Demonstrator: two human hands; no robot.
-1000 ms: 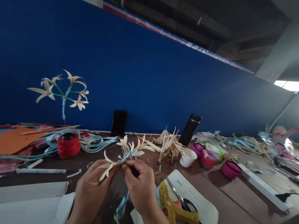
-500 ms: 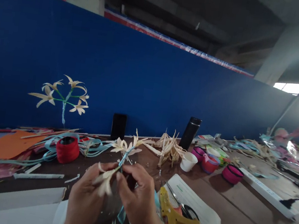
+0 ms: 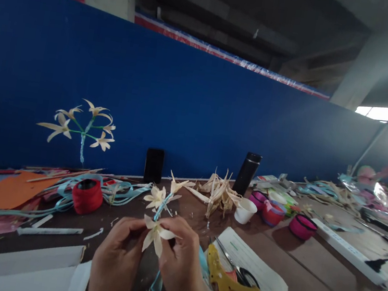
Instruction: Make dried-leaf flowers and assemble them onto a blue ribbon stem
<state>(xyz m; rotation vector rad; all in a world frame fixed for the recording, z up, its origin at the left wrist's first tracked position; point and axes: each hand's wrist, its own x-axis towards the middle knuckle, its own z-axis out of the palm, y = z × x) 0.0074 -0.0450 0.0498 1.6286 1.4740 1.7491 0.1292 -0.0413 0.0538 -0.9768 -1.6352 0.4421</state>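
A cream flower spray [image 3: 156, 235] with a stem wrapped in light blue tape is held between my two hands, low in the middle of the view. My left hand [image 3: 118, 256] pinches it from the left, its fingertips beside the front bloom. My right hand [image 3: 181, 255] has thumb and fingers closed on it from the right. The front bloom faces me and hides the fingertips in part. Farther up the stem are more cream blooms [image 3: 155, 197]. Light blue tape [image 3: 156, 285] hangs below my right hand.
A finished-looking flower spray [image 3: 85, 135] stands against the blue partition. Around lie a red roll [image 3: 87, 196], dried husks [image 3: 219, 194], a white cup [image 3: 245, 210], a black bottle [image 3: 247, 174], a yellow glue gun [image 3: 231, 287], scissors, paper and a power strip [image 3: 349, 254].
The front bloom has turned up to face me, with its petals spread between my hands. The upper blooms have dipped slightly, and my left hand has shifted a little right.
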